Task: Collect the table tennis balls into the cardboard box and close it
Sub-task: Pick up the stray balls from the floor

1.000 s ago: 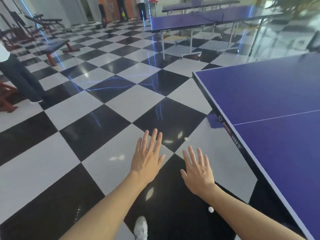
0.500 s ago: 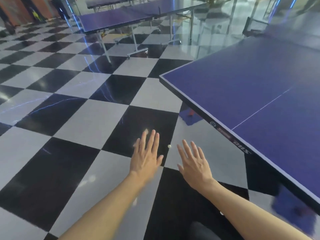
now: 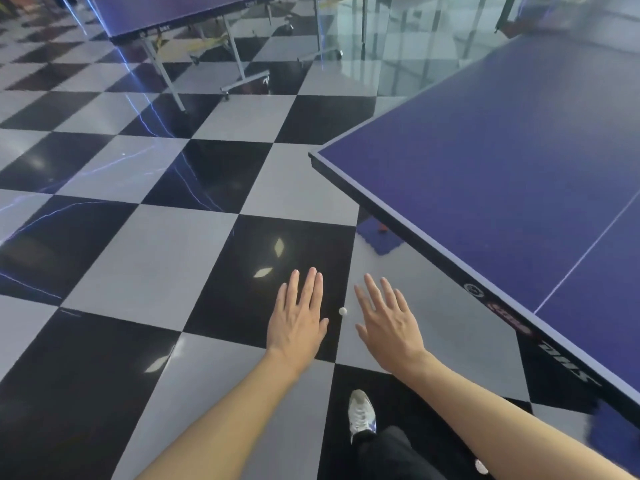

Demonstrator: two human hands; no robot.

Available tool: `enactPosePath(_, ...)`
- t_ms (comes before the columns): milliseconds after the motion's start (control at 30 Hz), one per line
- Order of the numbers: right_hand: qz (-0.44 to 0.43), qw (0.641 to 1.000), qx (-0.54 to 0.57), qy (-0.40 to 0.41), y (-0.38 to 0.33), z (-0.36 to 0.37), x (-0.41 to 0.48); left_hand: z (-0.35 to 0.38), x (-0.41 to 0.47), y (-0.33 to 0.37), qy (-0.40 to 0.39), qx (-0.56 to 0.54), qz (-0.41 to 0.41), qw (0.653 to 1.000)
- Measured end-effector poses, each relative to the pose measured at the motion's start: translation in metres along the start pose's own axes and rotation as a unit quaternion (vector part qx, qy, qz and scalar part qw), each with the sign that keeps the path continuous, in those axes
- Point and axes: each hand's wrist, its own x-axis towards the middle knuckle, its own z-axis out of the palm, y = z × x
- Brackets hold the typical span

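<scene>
- White table tennis ball (image 3: 343,311): it lies on the glossy checkered floor (image 3: 145,251), seen between your two hands and near the corner of the blue table (image 3: 502,188).
- Left hand (image 3: 298,317) and right hand (image 3: 388,323): both are spread flat with fingers straight, grasping nothing.
- Risk: a hasty reach may nudge the light ball and send it rolling under the table. Your shoe (image 3: 360,414) could kick it too.
- Containers: no cardboard box is in view, so you cannot tell its contents.
</scene>
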Motion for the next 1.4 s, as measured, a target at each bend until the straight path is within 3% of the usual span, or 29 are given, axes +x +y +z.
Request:
enactPosePath(300,0.035,0.999,0.006,-0.013,0.006,0.041,0.085,0.066,0.085,-0.041,-0.013,-0.021,0.025,0.999)
enactPosePath(667,0.077,0.995,-0.053,-0.037,-0.006,0.265,0.173,0.293,0.186,-0.059,0.011,-0.045,0.084,0.995)
enactPosePath(1033,0.151,0.988,-0.022,-0.008,0.017,0.519,0.259,0.571,0.3,0.003,0.023,-0.071,0.142,0.987)
enactPosePath(1233,0.22,0.975,0.005,-0.016,0.053,0.586,0.256,0.655,0.335,0.046,-0.002,-0.098,0.185,0.978)
enactPosePath(1400,0.245,0.969,0.022,-0.01,0.072,0.617,0.251,0.688,0.366,0.063,-0.015,-0.048,0.209,0.977)
